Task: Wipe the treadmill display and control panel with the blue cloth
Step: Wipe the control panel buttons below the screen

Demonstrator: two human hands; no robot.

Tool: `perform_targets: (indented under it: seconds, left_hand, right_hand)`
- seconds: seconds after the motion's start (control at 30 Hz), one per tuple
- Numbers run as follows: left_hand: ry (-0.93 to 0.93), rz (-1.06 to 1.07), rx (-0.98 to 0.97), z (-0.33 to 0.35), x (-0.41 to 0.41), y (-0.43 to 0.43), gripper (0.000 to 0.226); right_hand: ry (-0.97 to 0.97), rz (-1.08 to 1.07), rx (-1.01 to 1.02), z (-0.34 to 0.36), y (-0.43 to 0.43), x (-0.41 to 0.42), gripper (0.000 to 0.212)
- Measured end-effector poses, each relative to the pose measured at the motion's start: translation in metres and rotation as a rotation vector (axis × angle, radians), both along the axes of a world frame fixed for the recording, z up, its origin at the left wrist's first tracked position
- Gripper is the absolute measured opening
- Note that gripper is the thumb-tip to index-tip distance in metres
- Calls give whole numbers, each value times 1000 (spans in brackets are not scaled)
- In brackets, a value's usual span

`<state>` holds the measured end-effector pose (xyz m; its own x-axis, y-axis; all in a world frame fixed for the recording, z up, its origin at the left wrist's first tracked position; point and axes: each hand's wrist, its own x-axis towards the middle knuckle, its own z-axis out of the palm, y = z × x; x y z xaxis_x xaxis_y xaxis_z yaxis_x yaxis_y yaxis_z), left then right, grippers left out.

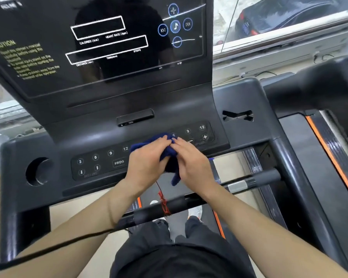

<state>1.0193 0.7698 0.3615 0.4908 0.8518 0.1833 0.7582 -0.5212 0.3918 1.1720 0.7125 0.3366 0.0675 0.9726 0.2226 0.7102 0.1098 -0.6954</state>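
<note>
Blue cloth (170,155) bunched between both hands over control panel (100,163).

The display (100,47) is glossy, mirror-smooth black, the control panel (100,163) matt dark plastic with smooth printed keys, the cloth (169,155) soft, nubby blue fabric, and the handlebar (249,182) part brushed metal, part matt grip.

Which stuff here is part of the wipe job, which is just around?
In the job: blue cloth, bunched between left hand and right hand; display; control panel.

Just around: cup holder, red cord, handlebar, car outside the window.
</note>
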Motion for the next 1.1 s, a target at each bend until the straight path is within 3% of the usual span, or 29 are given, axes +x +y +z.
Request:
perform_targets:
  seconds: [0.07, 0.13, 0.2, 0.27, 0.3, 0.43, 0.5, 0.67, 0.9, 1.1]
  left_hand:
    - [-148, 85, -128, 23, 18, 10, 39]
    - [-293, 120, -262, 39, 42, 28, 40]
    - [-280, 136, -323, 45, 64, 46, 55]
    - [-76, 119, -170, 42, 78, 51, 59]
    - [-20, 91, -86, 38, 82, 49, 54]
    - [88, -102, -45, 7, 84, 30, 51]
    - [212, -165, 1, -6, 77, 16, 57]
    - [238, -241, 54, -13, 47, -20, 55]
    - [317, -141, -27, -10, 101, 33, 57]
    - [278, -236, 87, -8, 53, -14, 49]
  right_hand:
    - [392, -165, -87, 27, 11, 10, 32]
    - [575, -275, -100, 46, 22, 30, 24]
    - [398, -389, -113, 53, 28, 62, 20]
    - [5, -515, -142, 45, 27, 90, 26]
    - [-101, -505, -124, 38, 24, 95, 32]
    - [-404, -67, -97, 5, 17, 86, 56]
    - [-509, -57, -144, -6, 5, 78, 62]
    - [-532, -6, -140, -14, -36, 56, 67]
    - [-609, 13, -160, -4, 45, 98, 63]
    - [-559, 14, -148, -16, -27, 62, 65]
